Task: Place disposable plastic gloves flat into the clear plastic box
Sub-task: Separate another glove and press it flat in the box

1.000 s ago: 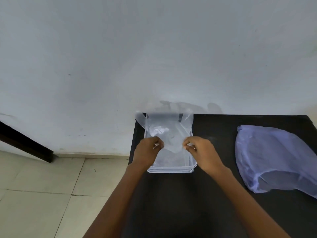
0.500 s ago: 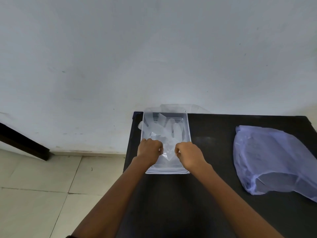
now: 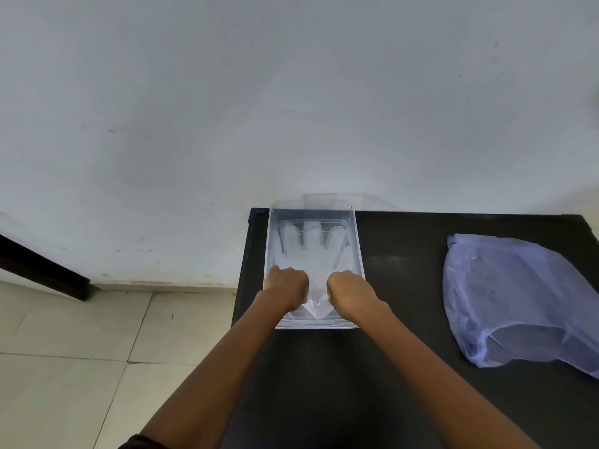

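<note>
A clear plastic box (image 3: pixel 359 251) stands at the back left corner of the black table (image 3: pixel 398 273). A thin, see-through disposable glove (image 3: pixel 312 251) lies spread inside it, fingers pointing toward the wall. My left hand (image 3: pixel 287 286) and my right hand (image 3: pixel 350 293) are both closed on the glove's cuff end, at the near part of the box, low inside it. The cuff between my hands is slightly bunched.
A pale blue plastic bag (image 3: pixel 515 303) lies on the right side of the table. The box's clear lid (image 3: pixel 372 199) leans against the white wall behind it. The table's left edge drops to a tiled floor (image 3: pixel 81 351). A dark bar (image 3: pixel 42 270) crosses at far left.
The glove went from hanging in the air over the box to lying spread flat inside it. Both hands came down and nearer with the cuff.
</note>
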